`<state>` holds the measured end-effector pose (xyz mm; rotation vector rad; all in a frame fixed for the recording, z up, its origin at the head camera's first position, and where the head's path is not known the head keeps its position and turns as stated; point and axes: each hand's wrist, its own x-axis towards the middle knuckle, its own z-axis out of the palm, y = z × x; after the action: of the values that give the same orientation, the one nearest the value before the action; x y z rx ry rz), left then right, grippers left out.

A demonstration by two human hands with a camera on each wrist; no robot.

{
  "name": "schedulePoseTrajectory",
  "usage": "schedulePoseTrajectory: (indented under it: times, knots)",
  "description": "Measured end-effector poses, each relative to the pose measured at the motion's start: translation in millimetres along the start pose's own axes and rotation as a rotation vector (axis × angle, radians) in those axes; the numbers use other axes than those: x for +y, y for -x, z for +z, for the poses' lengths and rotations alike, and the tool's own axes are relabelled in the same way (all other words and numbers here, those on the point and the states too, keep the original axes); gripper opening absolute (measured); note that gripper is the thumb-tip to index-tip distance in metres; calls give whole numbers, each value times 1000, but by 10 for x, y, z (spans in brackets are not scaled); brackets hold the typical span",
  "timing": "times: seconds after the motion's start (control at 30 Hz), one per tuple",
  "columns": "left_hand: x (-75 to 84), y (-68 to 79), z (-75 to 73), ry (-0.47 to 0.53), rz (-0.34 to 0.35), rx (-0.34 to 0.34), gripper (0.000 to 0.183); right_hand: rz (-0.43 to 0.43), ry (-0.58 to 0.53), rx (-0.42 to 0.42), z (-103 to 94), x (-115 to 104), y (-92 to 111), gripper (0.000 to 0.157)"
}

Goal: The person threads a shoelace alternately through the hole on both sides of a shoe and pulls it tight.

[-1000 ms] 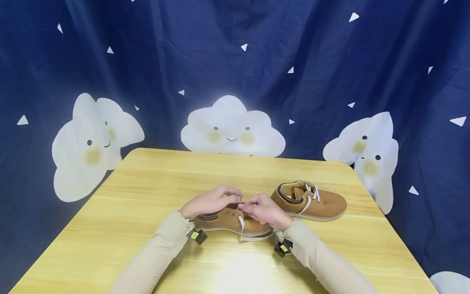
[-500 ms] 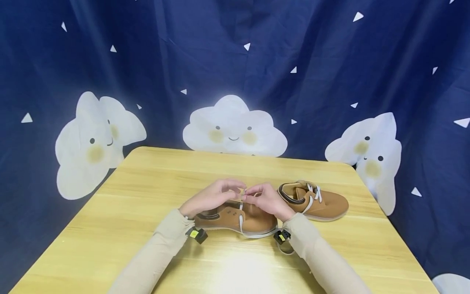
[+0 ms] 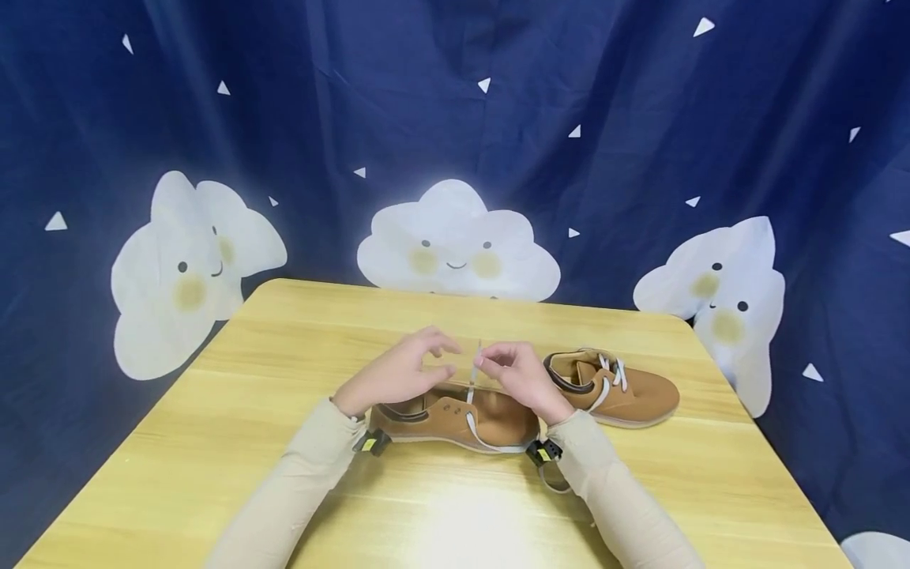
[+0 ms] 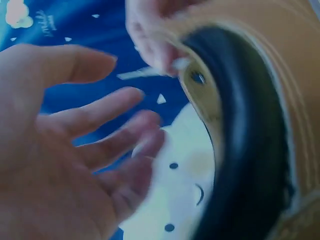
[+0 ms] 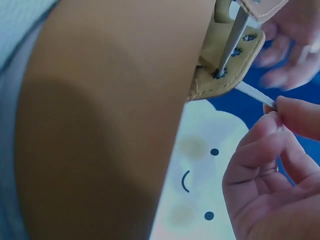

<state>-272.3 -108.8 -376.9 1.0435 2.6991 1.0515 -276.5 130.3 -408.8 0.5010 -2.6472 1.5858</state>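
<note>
A brown shoe lies on the table, its toe to the right, between both hands. From its opening a pale grey shoelace rises taut. The right hand pinches this lace between thumb and forefinger above the shoe; in the right wrist view, the lace runs through the lowest eyelet of a flap and out to the fingertips. Fingers spread and holding nothing, the left hand hovers over the heel end. The left wrist view shows the dark padded collar beside that hand.
A second brown shoe with laces stands to the right, close behind the right hand. The wooden table carries both shoes. Behind it hangs a blue curtain with white clouds.
Both hands were together over the shoe's flap. The left hand has let go and moved up and left, while the right hand has drawn the shoelace upward out of the eyelet.
</note>
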Motion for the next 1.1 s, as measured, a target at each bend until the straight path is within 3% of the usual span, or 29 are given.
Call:
schedulePoseTrajectory:
  times: [0.13,0.23,0.37,0.53,0.8,1.1]
  knots:
    - [-19,-10,35,-68,-11,-139,50,-47,-21,1,-1,-44,12,19]
    - [-20,-12,74,-51,-1,-240,63,-53,-80,-7,-11,-86,17,18]
    - [-14,2,119,-50,43,-311,73,-37,-160,-18,-25,-139,5,18]
    - [-13,24,161,-116,44,-315,75,-41,-182,-13,-43,-184,7,20]
    - [-20,15,209,-181,-24,-281,65,-88,-229,7,-84,-233,46,21]
    - [-16,4,234,-247,-48,-268,64,-179,-297,49,-188,-371,106,17]
